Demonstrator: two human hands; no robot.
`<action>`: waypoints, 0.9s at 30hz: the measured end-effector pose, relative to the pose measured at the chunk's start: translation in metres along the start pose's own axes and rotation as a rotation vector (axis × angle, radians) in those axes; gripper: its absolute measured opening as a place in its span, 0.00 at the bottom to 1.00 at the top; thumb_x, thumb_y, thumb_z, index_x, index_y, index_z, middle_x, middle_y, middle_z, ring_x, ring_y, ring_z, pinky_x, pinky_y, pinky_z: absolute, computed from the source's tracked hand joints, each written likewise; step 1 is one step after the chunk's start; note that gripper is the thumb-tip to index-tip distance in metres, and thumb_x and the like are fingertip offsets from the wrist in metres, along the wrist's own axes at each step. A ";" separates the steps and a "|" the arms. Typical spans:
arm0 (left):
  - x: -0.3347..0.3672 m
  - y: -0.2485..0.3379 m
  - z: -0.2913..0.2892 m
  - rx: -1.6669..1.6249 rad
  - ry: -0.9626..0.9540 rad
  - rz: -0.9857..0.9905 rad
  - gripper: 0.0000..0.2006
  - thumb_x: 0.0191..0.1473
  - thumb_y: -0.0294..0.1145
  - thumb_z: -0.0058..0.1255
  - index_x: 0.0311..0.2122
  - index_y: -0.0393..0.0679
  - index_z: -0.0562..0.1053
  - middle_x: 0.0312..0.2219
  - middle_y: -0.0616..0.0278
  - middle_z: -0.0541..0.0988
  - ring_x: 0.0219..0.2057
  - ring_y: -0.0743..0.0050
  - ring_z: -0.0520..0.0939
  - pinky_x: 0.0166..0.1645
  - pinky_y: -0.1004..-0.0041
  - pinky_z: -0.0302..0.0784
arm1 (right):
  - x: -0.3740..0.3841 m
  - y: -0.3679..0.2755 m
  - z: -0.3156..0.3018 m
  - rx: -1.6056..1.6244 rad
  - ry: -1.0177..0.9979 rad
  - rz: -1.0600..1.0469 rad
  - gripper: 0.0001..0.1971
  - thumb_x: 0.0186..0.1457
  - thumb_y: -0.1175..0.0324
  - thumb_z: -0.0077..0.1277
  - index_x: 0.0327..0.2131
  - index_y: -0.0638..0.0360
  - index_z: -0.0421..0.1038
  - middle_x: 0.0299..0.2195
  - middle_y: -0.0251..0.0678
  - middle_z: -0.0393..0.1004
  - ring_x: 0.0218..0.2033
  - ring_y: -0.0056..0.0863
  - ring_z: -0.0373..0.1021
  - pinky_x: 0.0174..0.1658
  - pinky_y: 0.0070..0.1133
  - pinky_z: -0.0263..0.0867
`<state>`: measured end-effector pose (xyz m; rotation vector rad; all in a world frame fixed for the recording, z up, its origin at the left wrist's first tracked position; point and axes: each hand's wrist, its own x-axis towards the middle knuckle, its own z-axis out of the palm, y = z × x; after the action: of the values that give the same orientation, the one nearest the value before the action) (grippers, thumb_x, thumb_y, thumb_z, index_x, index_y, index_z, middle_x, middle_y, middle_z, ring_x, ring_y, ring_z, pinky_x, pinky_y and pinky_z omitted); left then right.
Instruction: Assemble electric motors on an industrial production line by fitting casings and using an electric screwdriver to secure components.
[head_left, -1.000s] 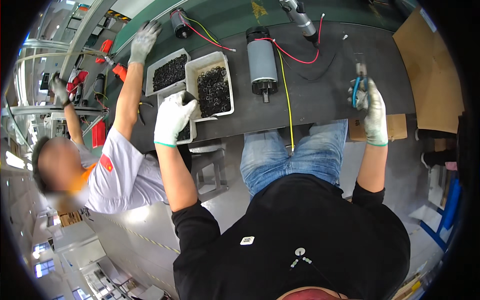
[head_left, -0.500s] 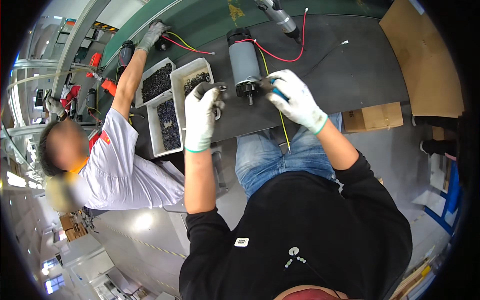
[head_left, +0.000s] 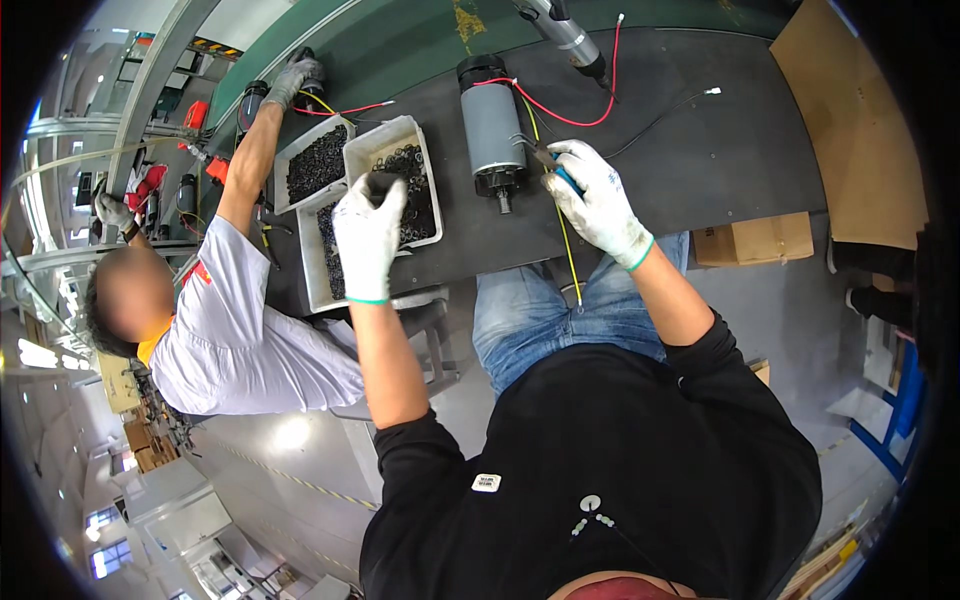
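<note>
Being clamped in the right hand [head_left: 597, 203] beside the grey motor [head_left: 494, 125], blue-handled metal pliers [head_left: 546, 158] are being pointed up-left, their long axis slanting; whether anything is being held by the left hand [head_left: 368, 235] cannot be told.

A: Which lettering can be read in the head view?
B: None with certainty. A small white label [head_left: 486, 483] on the wearer's black top [head_left: 600, 420] bears dark print, too small to decipher.
A: What marking does the co-worker [head_left: 260, 350] carry?
B: A red patch [head_left: 203, 272] on the pale sleeve [head_left: 232, 285], its details indistinct.
A: And the cardboard carton [head_left: 778, 238] below the table's edge?
B: Faint dark marks at its left end, likewise illegible.
A: Are warning markings shown?
B: Black-and-yellow diagonal striping [head_left: 215, 48], upper left, and a striped line [head_left: 300, 480] along the floor [head_left: 320, 450], both wordless.
</note>
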<state>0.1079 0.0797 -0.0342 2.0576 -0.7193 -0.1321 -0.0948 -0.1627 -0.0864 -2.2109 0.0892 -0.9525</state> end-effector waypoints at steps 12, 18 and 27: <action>0.007 0.000 -0.025 0.266 -0.020 0.018 0.08 0.60 0.31 0.54 0.38 0.38 0.80 0.26 0.59 0.83 0.25 0.77 0.78 0.34 0.71 0.75 | 0.004 0.008 0.009 -0.007 0.038 -0.044 0.09 0.55 0.72 0.58 0.37 0.68 0.73 0.44 0.50 0.75 0.42 0.51 0.73 0.46 0.35 0.71; 0.002 0.023 0.042 -0.622 -0.076 -0.170 0.06 0.61 0.26 0.53 0.36 0.37 0.80 0.28 0.62 0.84 0.24 0.85 0.76 0.33 0.80 0.71 | 0.022 0.021 0.028 0.002 -0.083 -0.213 0.10 0.50 0.73 0.62 0.32 0.64 0.70 0.45 0.47 0.75 0.42 0.48 0.72 0.46 0.36 0.70; 0.017 0.018 0.080 -0.745 -0.098 -0.211 0.06 0.62 0.25 0.53 0.35 0.36 0.79 0.26 0.61 0.83 0.24 0.84 0.75 0.32 0.80 0.71 | 0.036 0.048 0.040 0.060 -0.157 -0.143 0.10 0.50 0.73 0.62 0.32 0.63 0.70 0.45 0.46 0.74 0.42 0.46 0.72 0.45 0.36 0.70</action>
<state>0.0851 0.0046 -0.0620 1.4058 -0.4143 -0.5393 -0.0325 -0.1861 -0.1140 -2.2511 -0.1699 -0.8415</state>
